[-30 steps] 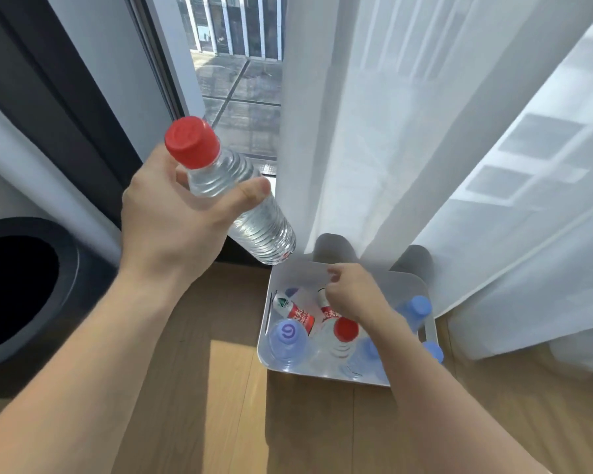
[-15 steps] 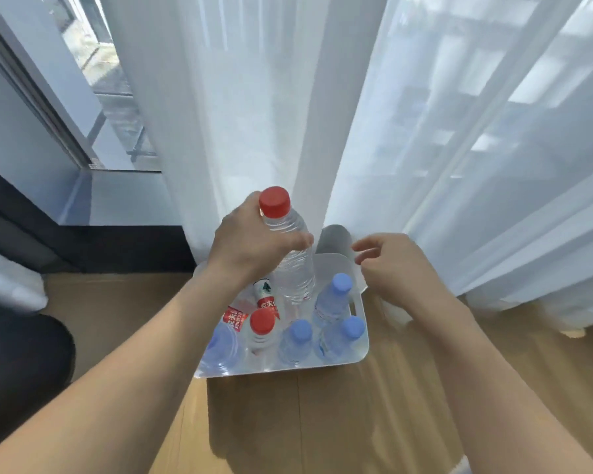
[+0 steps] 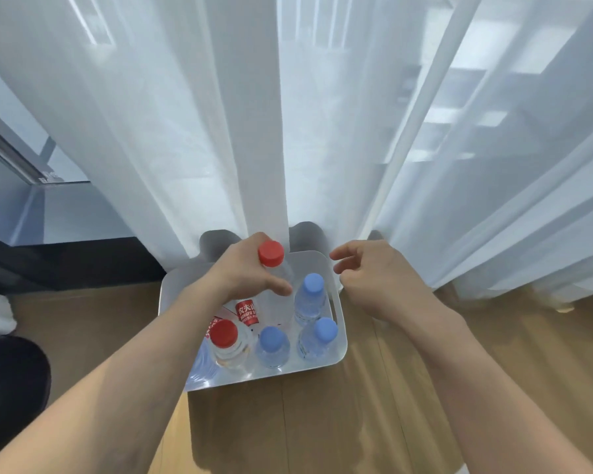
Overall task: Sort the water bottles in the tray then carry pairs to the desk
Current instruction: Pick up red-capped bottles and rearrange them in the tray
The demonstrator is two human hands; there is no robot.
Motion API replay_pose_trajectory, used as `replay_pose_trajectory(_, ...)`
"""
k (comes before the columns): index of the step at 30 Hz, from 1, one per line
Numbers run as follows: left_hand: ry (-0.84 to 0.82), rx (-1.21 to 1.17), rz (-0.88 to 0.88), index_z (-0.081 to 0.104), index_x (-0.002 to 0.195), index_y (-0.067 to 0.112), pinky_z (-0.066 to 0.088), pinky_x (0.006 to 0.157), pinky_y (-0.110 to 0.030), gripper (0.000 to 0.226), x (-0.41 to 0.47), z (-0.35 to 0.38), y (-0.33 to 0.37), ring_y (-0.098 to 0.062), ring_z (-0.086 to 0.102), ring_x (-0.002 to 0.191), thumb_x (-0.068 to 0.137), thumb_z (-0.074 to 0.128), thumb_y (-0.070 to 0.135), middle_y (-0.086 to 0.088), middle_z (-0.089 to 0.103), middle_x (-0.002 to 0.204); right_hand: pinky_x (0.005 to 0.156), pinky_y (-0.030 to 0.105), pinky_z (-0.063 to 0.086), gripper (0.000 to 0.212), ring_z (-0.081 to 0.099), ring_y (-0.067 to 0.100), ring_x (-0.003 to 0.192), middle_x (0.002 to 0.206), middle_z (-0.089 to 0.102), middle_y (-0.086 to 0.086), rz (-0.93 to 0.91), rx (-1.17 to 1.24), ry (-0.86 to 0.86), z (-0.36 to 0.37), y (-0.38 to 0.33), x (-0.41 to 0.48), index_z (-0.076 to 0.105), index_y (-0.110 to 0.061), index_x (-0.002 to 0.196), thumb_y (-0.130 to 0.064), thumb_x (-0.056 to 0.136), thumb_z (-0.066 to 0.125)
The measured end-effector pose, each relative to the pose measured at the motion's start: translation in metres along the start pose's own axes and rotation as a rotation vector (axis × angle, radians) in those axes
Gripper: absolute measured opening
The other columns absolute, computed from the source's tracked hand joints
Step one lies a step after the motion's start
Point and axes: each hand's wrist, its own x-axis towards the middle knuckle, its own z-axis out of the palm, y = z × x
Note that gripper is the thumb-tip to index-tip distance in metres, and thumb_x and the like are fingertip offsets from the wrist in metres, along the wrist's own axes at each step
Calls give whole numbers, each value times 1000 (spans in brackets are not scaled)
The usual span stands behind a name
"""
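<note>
Your left hand (image 3: pixel 243 277) grips the red-capped bottle (image 3: pixel 271 253) upright at 12 o'clock in the tray (image 3: pixel 288 375), apparently to group it by cap colour; your right hand (image 3: pixel 380 278) hovers loosely spread, empty.

Red label (image 3: pixel 246 313): white print on red, low in the white tray (image 3: pixel 338 354), just under my left hand (image 3: pixel 243 278).
Chinese characters: I read 农夫, then a third character cut off at the label's right edge.
Latin line beneath: NONGFU, then what looks to me like an S where the label curves away.
Smaller print under that: blurred, I cannot read it.
Whose label: it sits beside the held bottle (image 3: pixel 271 253) that hand grips; I cannot tell whether it wraps that one or another.
Second red label (image 3: pixel 211 327): a sliver with white marks behind the front red cap (image 3: pixel 224 333); too little shows to read.
</note>
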Motion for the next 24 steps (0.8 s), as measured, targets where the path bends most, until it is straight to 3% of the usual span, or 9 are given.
replay_pose_trajectory(5, 4, -33, -17, 45, 76, 25, 37, 57, -26, 45, 4, 3, -6, -11, 47, 67, 56, 85, 25, 5, 52, 75, 75, 19, 40, 43, 58, 11, 91, 99, 65, -6, -18, -26, -17, 2, 1, 5, 59, -21, 120, -7, 82, 45)
replay_pose_trajectory(10, 149, -249, -90, 47, 80, 22, 42, 57, -26, 44, 8, -5, -8, -16, 50, 69, 57, 85, 19, 3, 52, 77, 75, 20, 41, 44, 60, 14, 95, 98, 63, -7, -14, -25, -25, 1, 2, 8, 59, -22, 120, -7, 82, 44)
replay_pose_trajectory(15, 244, -449, -150, 49, 86, 24, 52, 73, -36, 47, 18, 4, -8, -16, 53, 76, 57, 85, 21, 4, 52, 81, 75, 20, 41, 43, 59, 12, 92, 94, 62, -8, -25, -31, -20, 2, 1, 7, 60, -22, 118, -6, 82, 44)
replay_pose_trajectory(19, 159, -381, -111, 48, 87, 23, 46, 65, -28, 48, 22, 23, -14, -16, 53, 76, 57, 85, 19, 1, 55, 83, 65, 17, 44, 42, 59, 12, 88, 93, 62, -9, -23, -33, -19, 0, 2, 5, 60, -22, 118, -6, 82, 44)
replay_pose_trajectory(24, 86, -160, -63, 48, 97, 16, 40, 59, -25, 54, 25, 23, -17, -17, 49, 74, 57, 84, 20, -3, 54, 88, 80, 21, 43, 42, 60, 13, 95, 95, 63, -8, -11, -23, 6, -3, 3, 4, 60, -22, 117, -6, 82, 43)
